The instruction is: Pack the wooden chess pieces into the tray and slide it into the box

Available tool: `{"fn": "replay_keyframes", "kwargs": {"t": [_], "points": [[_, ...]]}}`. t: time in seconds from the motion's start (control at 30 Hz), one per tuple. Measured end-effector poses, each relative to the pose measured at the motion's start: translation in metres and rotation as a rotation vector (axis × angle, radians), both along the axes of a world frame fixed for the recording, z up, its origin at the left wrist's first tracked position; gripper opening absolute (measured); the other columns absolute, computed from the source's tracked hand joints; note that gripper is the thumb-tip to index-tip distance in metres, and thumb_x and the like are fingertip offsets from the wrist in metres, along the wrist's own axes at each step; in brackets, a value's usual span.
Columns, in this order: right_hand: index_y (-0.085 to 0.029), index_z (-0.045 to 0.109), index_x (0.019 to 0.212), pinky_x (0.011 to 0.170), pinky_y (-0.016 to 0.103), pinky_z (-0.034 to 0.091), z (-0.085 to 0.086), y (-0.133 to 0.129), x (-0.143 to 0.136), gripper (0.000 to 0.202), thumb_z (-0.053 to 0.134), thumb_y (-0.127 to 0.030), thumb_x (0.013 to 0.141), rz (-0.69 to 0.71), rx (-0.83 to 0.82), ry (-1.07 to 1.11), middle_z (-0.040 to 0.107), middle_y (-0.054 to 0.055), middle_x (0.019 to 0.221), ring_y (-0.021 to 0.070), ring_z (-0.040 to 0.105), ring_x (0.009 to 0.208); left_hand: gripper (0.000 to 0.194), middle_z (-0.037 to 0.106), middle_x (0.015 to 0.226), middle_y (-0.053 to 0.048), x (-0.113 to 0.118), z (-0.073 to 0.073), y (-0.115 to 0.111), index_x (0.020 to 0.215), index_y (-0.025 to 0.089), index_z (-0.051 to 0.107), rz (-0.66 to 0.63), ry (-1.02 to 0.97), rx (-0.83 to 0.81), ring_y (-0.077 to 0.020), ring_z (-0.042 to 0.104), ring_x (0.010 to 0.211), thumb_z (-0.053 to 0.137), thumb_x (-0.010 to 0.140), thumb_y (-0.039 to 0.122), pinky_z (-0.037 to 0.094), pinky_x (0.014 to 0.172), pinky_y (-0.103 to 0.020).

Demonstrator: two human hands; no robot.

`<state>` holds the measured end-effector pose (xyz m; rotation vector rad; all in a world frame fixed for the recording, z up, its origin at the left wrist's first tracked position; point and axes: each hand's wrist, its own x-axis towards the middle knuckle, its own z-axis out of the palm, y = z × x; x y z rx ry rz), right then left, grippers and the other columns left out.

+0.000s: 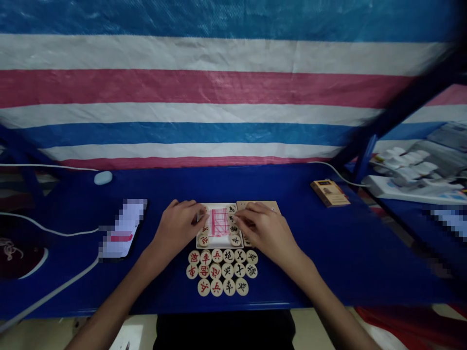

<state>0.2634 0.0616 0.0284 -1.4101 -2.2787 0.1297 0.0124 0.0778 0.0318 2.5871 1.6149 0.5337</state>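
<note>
A shallow white box tray point(219, 244) lies on the blue table, with red pen lines drawn on its floor and Chinese chess pieces along both sides. My left hand point(180, 221) is at the tray's left side, thumb and fingers closed around the edge of a piece that they partly hide. At the right side my right hand point(265, 226) pinches a black-lettered piece point(232, 219) in the right column. Below the tray, several round wooden pieces lie face up in three rows, red-lettered pieces point(216, 271) on the left and black-lettered pieces point(239, 270) on the right.
Brown cardboard point(272, 206) lies partly under my right hand. A phone point(122, 231) with a white cable is on the left, near a pale blue oval object point(103, 178). Back right stand a small yellow-brown box point(331, 193) and a power strip point(408, 189) with plugs. Striped sheeting point(204, 87) hangs behind.
</note>
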Motion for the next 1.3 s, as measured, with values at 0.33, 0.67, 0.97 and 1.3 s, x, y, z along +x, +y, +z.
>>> {"fn": "replay_keyframes", "kwargs": {"t": [0.33,0.67,0.97,1.3], "points": [[-0.019,0.073,0.084,0.078,0.035,0.048,-0.009,0.012,-0.002,0.033,0.045,-0.026,0.102,0.123,0.077,-0.074,0.070,0.006,0.084,0.0198,0.066,0.084,0.029,0.071,0.079,-0.004,0.000,-0.009,-0.002,0.088,0.020,0.074,0.011,0.067,0.119,-0.0197,0.066,0.077,0.050,0.101,0.030,0.042,0.074,-0.035],[-0.020,0.073,0.103,0.076,0.032,0.047,-0.012,0.010,-0.005,0.030,0.045,-0.029,0.104,0.228,0.050,-0.115,0.070,0.004,0.092,0.0184,0.066,0.087,0.029,0.075,0.079,-0.002,0.000,-0.014,-0.006,0.091,0.022,0.075,-0.002,0.073,0.089,-0.0182,0.069,0.070,0.051,0.101,0.034,0.044,0.066,-0.032],[-0.019,0.071,0.113,0.076,0.034,0.048,-0.020,0.013,-0.007,0.032,0.051,-0.040,0.101,0.162,0.044,-0.063,0.071,0.007,0.094,0.0225,0.066,0.092,0.022,0.077,0.080,0.002,0.008,-0.015,-0.010,0.098,0.028,0.075,0.038,0.023,0.004,-0.0172,0.069,0.065,0.057,0.097,0.041,0.042,0.059,-0.029],[-0.021,0.071,0.106,0.071,0.033,0.047,-0.022,0.012,-0.017,0.026,0.057,-0.043,0.098,0.148,0.039,-0.065,0.072,0.005,0.095,0.0220,0.068,0.091,0.026,0.080,0.088,0.001,0.015,-0.020,-0.014,0.106,0.029,0.074,0.058,0.002,0.020,-0.0203,0.072,0.070,0.063,0.092,0.049,0.044,0.060,-0.032]]}}
